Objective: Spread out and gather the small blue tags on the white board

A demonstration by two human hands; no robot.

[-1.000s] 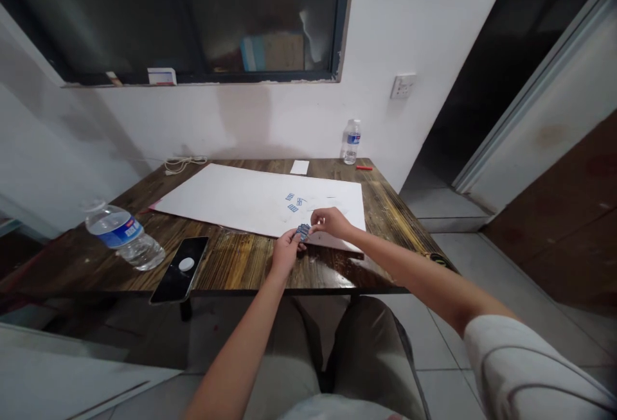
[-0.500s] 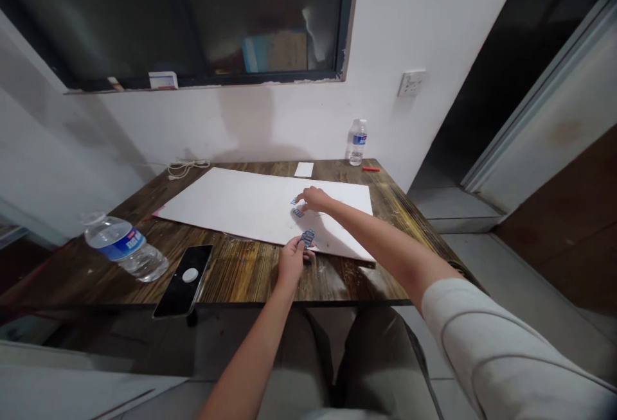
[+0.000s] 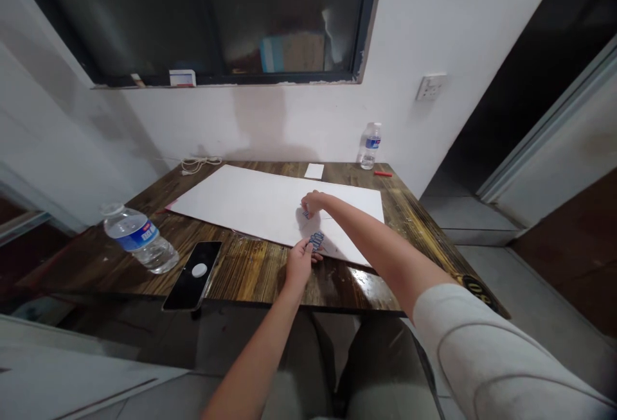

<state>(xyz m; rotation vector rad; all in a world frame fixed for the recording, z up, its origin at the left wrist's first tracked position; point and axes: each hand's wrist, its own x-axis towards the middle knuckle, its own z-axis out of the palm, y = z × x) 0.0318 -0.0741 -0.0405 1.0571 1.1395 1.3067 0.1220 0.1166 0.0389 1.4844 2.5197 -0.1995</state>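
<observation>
My left hand (image 3: 299,262) is closed at the board's front edge. Its thumb and fingers grip a small bundle of flat blue-grey pieces with a jagged outline (image 3: 316,240); their kind is too small to tell. Over the white board (image 3: 250,195), my right hand (image 3: 314,201) points down with its fingers drawn together. Whatever is between those fingertips is hidden. Just below them a small blue-grey piece (image 3: 307,214) lies on the board, partly covered by the hand's shadow.
On the wooden table (image 3: 250,266) a phone (image 3: 193,279) with a round white disc and a large water bottle (image 3: 139,239) are at left. Toward the back are a cable (image 3: 200,163), a white paper (image 3: 314,171), a small bottle (image 3: 371,145) and a red stick (image 3: 383,174).
The view has swung slightly left. My right fingers have drawn together and now cover the farther of two pieces seen on the board. My left hand keeps its bundle.
</observation>
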